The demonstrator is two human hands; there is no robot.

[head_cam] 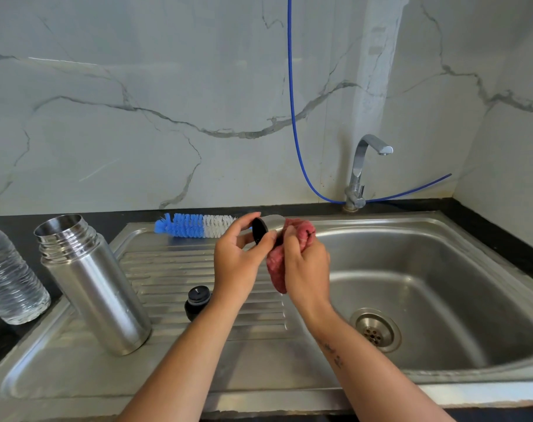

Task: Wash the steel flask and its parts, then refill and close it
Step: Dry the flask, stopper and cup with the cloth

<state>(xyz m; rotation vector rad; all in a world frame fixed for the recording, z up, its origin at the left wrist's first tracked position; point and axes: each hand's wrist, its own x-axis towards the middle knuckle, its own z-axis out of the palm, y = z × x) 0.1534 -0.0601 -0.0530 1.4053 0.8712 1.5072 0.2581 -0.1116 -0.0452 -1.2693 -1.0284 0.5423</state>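
Note:
The open steel flask (92, 284) stands upright on the left of the drainboard, its mouth bare. Its black stopper (198, 301) sits on the ribbed drainboard near the flask. My left hand (238, 263) holds the flask's steel cup lid (266, 228), black inside, above the drainboard's right end. My right hand (306, 269) grips a red cloth (277, 269) pressed against the lid. The two hands touch around the lid.
A blue and white bottle brush (195, 226) lies at the back of the drainboard (168, 354). A clear plastic water bottle (9, 278) stands at far left. The sink basin (441, 284) with its drain (376, 328) is on the right, under the tap (364, 169). A blue hose (292, 102) hangs behind.

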